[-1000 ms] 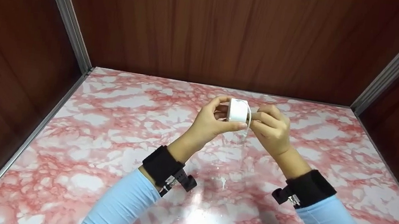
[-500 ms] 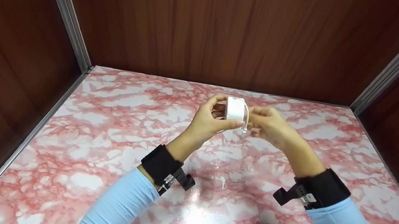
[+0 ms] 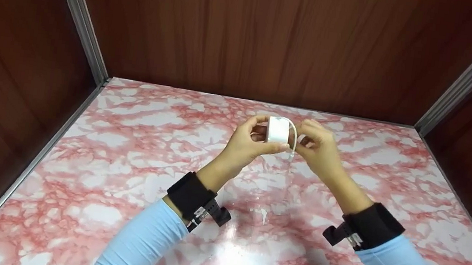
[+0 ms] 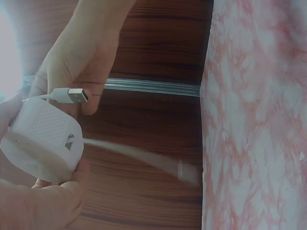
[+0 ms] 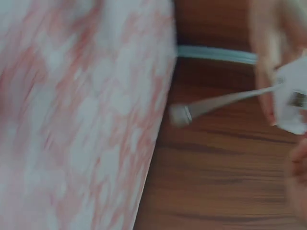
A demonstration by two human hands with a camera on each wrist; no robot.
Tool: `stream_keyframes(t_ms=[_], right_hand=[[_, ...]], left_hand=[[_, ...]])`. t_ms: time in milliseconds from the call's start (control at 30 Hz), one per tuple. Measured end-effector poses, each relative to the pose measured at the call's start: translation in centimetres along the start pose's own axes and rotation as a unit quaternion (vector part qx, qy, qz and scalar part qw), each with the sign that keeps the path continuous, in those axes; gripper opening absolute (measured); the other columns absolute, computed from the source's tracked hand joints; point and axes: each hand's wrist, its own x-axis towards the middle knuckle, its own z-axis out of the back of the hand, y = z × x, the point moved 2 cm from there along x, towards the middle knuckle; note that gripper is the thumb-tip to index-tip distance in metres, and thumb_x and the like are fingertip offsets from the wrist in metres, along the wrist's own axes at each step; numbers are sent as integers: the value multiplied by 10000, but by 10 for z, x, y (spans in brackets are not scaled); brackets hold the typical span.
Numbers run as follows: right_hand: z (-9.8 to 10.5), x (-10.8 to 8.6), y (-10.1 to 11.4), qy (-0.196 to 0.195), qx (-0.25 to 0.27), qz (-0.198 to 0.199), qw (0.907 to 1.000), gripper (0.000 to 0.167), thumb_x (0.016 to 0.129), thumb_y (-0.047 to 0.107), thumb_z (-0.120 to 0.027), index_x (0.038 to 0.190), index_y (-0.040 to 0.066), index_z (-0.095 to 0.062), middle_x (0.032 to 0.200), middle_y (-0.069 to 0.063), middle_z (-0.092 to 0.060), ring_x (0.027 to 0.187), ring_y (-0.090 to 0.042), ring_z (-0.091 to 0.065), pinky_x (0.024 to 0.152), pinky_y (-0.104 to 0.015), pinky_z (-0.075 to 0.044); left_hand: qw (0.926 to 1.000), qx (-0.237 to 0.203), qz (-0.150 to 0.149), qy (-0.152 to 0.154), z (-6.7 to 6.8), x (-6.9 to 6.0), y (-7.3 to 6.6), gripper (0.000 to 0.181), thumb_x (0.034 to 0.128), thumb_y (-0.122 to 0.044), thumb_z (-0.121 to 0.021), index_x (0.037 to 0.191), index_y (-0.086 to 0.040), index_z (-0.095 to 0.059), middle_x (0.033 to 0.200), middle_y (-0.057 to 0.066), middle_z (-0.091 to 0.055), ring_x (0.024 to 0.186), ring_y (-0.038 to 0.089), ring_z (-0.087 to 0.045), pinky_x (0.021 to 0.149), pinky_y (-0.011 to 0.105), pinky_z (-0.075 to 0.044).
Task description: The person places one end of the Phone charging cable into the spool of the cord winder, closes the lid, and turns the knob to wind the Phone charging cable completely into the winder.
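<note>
My left hand (image 3: 244, 140) grips a white, rounded power adapter (image 3: 278, 130) above the table, its thumb along the near lower edge. A white USB charging cable (image 3: 295, 135) runs over the adapter and hangs at its right side. In the left wrist view, the adapter (image 4: 41, 136) shows a patterned face. A USB plug (image 4: 71, 95) sticks out beside it, in front of the right hand's fingers. My right hand (image 3: 320, 148), fingers bent, pinches the cable close to the adapter; the exact contact is partly hidden. The cable's other end (image 4: 187, 172) dangles, blurred.
A red-and-white marbled table (image 3: 121, 172) lies below the hands. Dark wood-grain panels (image 3: 248, 38) with metal corner posts (image 3: 80, 16) enclose it at the back and sides. Black wrist straps with cameras (image 3: 218, 212) are on both forearms.
The right hand moved away to the right with fingers loosened, then came back in and turned at the cable. The left hand with the adapter shifted slightly left. The hanging cable swung.
</note>
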Motion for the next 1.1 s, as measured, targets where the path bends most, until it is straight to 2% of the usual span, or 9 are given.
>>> stream_keyframes(t_ms=[167,300,433,500,567,633,767,900,1100], right_hand=[[-3,-5,-1,-710,-1248,2512,9572,236,811,-54,-707,631,32,-580,745,-82,-603,670,-196,-466,589,-250,-357],[-2,-7,-2,-815,-1421,2753,9473,241,846,-19,-692,633,39,-594,740,-70,-607,687,-214,-501,599,-254,-387],[-1,-6,-6,-216,-305,1280,9911,209,775,-185,-647,663,-13,-614,806,-51,-649,759,-153,-554,655,-180,-456],[0,-6,-10,142,858,-39,9962,195,799,-198,-620,731,-16,-643,846,-21,-669,782,-110,-585,666,-159,-496],[1,-7,-11,279,2087,-1384,9678,187,859,-169,-573,834,0,-648,878,6,-671,786,-84,-606,657,-169,-526],[1,-8,-12,229,2950,-2423,9240,170,914,-105,-547,923,42,-630,877,15,-670,783,-81,-623,671,-191,-544],[1,-6,-5,81,3567,-3521,8653,143,947,-68,-513,983,65,-552,836,-5,-640,747,-92,-620,682,-197,-548],[1,-1,-1,281,3405,-4196,8410,72,949,-18,-541,952,46,-508,779,-3,-595,672,-84,-593,627,-181,-532],[9,3,-1,1423,2443,-4883,8256,163,1008,158,-485,887,69,-547,683,33,-564,605,-44,-524,555,-174,-462]], left_hand=[[9997,-233,-24,111,-3,0,1,597,770,-69,-774,1291,-31,-486,1119,112,-584,985,183,-601,827,268,-528],[9994,-285,-58,164,-4,-1,3,589,770,-63,-774,1283,-22,-488,1093,104,-581,960,175,-599,821,269,-532],[9996,-251,-55,124,-3,0,4,610,762,-63,-788,1292,-33,-487,1116,114,-588,976,184,-600,826,272,-530],[9997,-238,-51,88,-2,0,4,622,760,-66,-793,1299,-40,-484,1132,121,-590,993,190,-601,837,275,-529],[9998,-196,-64,57,-2,0,3,635,759,-68,-795,1310,-42,-479,1148,125,-590,1009,193,-600,847,278,-529],[9998,-153,-74,32,-2,-1,2,644,759,-65,-795,1317,-40,-475,1155,130,-587,1019,196,-600,853,280,-530],[9999,-74,-103,45,-2,-2,1,655,750,-58,-801,1318,-42,-476,1149,128,-590,1011,190,-605,841,278,-536],[9999,-60,-101,56,-2,-3,1,654,749,-53,-800,1316,-40,-474,1132,131,-591,992,185,-607,819,273,-539],[9999,41,-63,71,-2,-3,1,660,755,-52,-796,1327,-36,-467,1163,147,-586,1019,203,-604,825,280,-541]])
